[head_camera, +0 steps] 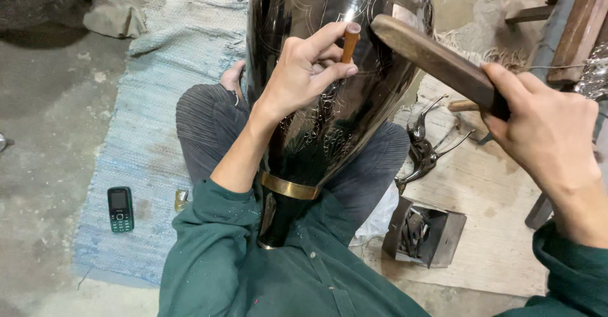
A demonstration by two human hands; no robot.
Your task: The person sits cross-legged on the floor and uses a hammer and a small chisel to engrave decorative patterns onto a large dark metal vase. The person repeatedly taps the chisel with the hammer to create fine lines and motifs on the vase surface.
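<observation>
I see the large engraved black metal vase (335, 95) lying across the lap. Left hand (304, 70) grip pinches a small orange-handled chisel (349, 43) against it; right hand (551, 133) grip clasps a dark wooden mallet (437, 60) just beside the chisel.

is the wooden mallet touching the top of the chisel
Apart. The head view shows a dark strip of vase between the wooden mallet in the right hand and the chisel.
</observation>
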